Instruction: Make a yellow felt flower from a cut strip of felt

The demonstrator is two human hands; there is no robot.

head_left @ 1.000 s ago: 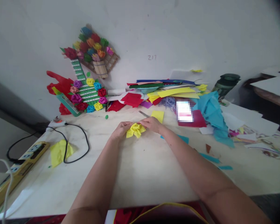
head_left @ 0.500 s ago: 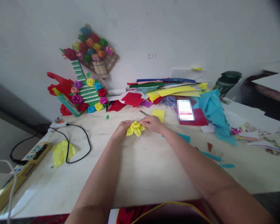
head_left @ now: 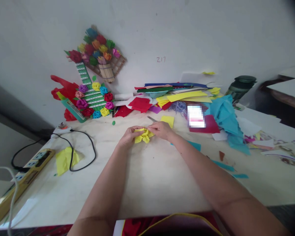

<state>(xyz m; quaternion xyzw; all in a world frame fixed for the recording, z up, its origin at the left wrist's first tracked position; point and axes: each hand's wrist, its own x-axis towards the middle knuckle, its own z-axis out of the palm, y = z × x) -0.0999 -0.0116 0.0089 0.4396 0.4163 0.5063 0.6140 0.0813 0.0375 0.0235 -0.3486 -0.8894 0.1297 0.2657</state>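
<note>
Between my hands, just above the table, is a yellow paper flower (head_left: 144, 135) with folded petals pointing toward me. My left hand (head_left: 129, 136) pinches its left side, the thumb lying over a petal. My right hand (head_left: 162, 130) grips the upper right edge with thumb and fingertips. Behind my right hand a pair of scissors (head_left: 151, 118) lies with one pointed end showing; the rest is hidden. A yellow paper square (head_left: 167, 121) lies beside it, partly covered by the hand.
Paper sheets (head_left: 186, 96) are stacked along the wall. A flower-trimmed green guitar-shaped craft (head_left: 94, 98) leans at left, near a glue bottle (head_left: 72, 109). A power strip (head_left: 31, 167) and black cable (head_left: 94, 150) lie left. Blue crepe paper (head_left: 225, 113) and a dark bottle (head_left: 241, 87) stand right.
My left thumb and fingers have shifted further over the left petals of the yellow flower. Both hands keep their grip, and the view has moved slightly.
</note>
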